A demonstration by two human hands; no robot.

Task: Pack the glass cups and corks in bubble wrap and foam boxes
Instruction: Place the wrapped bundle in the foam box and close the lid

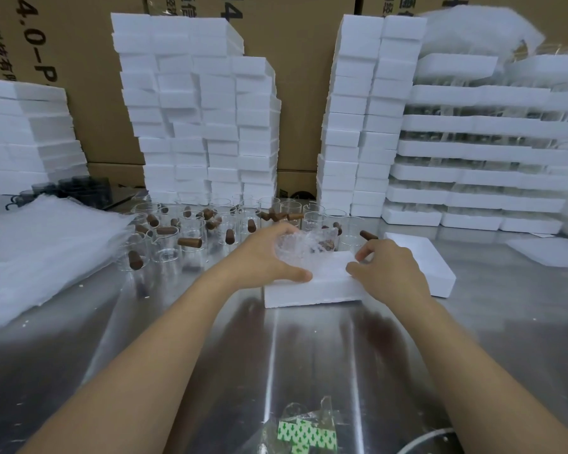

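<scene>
Our left hand [266,257] grips a bubble-wrapped cup [305,244] above the foam box [309,290], which our right hand [391,273] pinches steady; next, we judge, it must be seated squarely inside.

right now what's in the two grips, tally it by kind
wrapped cup: 1, in left grip
foam box: 1, right grip holds its end
total: 2
</scene>
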